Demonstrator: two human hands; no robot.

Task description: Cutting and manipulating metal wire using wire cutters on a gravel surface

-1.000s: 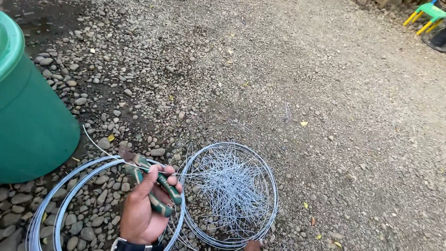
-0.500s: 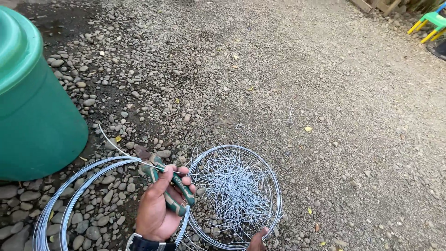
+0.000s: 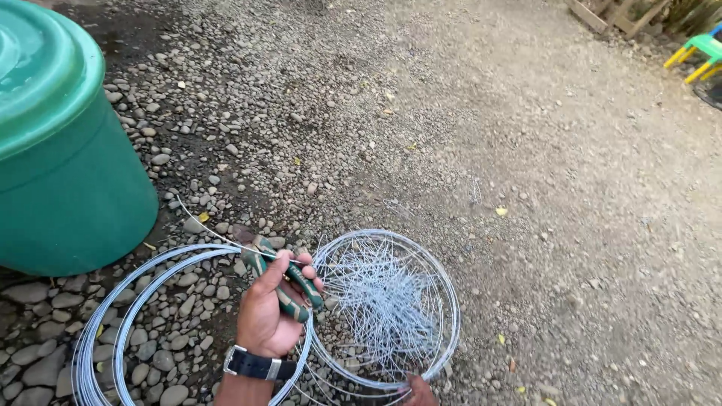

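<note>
Head view: left hand (image 3: pixel 265 316) wrapped around green-handled pliers (image 3: pixel 280 277), nose gripping a wire end (image 3: pixel 197 224) off the large wire coil (image 3: pixel 113 331) on gravel ground (image 3: pixel 541 188). Right hand (image 3: pixel 421 391) barely visible, fingertips steadying small wire hoop (image 3: pixel 385 304); grip unclear.

An outdoor yard used as a rough work spot; the ground (image 3: pixel 526 150) is bare packed dirt and gravel, with rounded river stones (image 3: pixel 173 150) heaped along one side; a big green plastic barrel (image 3: pixel 60 150) with a lid stands on the stones; coils of grey wire (image 3: pixel 135 301) lie on the ground; wooden slats (image 3: pixel 609 11) and a small green and yellow plastic chair (image 3: pixel 699 53) sit at the far edge.
</note>
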